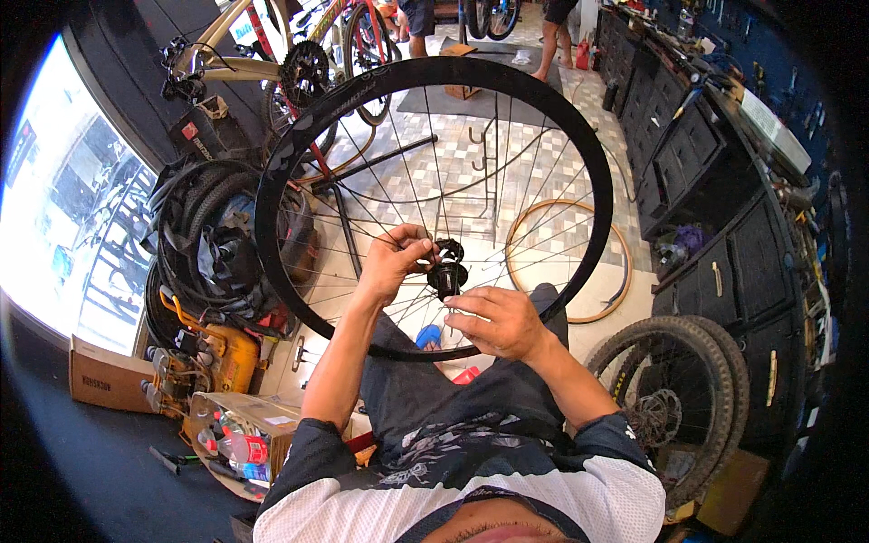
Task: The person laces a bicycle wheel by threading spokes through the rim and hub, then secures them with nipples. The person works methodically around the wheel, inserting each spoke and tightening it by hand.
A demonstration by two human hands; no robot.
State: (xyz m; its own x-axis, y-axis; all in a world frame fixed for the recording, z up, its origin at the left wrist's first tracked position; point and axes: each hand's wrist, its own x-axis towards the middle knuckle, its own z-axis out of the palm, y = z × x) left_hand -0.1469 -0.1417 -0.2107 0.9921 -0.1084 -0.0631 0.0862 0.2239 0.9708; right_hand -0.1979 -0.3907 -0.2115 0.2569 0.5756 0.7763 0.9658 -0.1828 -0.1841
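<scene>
A black deep-rimmed bicycle wheel (599,185) without a tyre stands before me above my lap, its thin spokes running to a black hub (446,274). My left hand (393,264) is closed in a pinch at the hub's upper left, thumb and forefinger pressed together by the spoke ends. Below the hub on the right, my right hand (500,320) also pinches, its fingertips close to the hub's lower end. Whatever is between the fingertips of either hand is too small to make out.
A tan-walled tyre (568,312) lies on the tiled floor beyond the wheel. Knobby-tyred wheels (724,398) lean at right by black drawer cabinets (738,262). At left are piled tyres (204,204), a yellow machine (226,353) and a box of bottles (272,412). Bikes and people stand farther off.
</scene>
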